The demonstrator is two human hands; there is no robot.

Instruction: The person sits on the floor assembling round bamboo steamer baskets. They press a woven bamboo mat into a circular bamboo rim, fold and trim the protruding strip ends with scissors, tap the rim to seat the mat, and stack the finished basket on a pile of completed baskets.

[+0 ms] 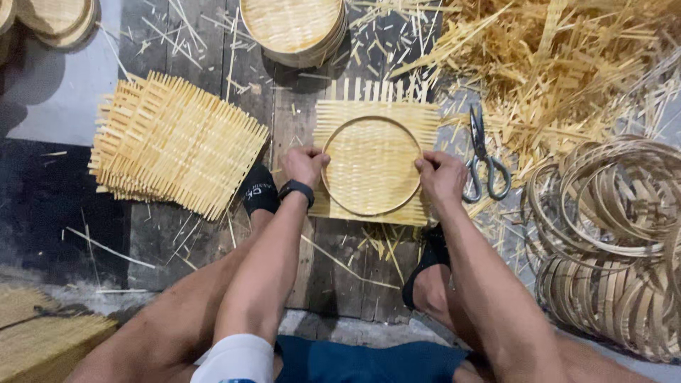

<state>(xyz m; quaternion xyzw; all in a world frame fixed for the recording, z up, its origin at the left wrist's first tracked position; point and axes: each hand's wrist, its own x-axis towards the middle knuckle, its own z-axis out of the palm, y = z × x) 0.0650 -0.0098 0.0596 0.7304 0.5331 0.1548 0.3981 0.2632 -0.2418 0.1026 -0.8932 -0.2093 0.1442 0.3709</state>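
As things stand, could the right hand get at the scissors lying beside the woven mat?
Probably yes. The right hand rests on the round hoop's right edge, and the scissors lie on the boards just to its right, handles nearest it. Nothing lies between them but loose bamboo scraps.

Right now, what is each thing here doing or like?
Left hand: pressing the hoop's left edge.
Right hand: pressing the hoop's right edge.
Round hoop: lying flat on the woven mat.
Woven mat: flat on the boards, edges untrimmed.
Scissors: closed, lying beside the mat.
Mat stack: piled, untouched.
Hoop pile: heaped loosely.
Finished trays: stacked.
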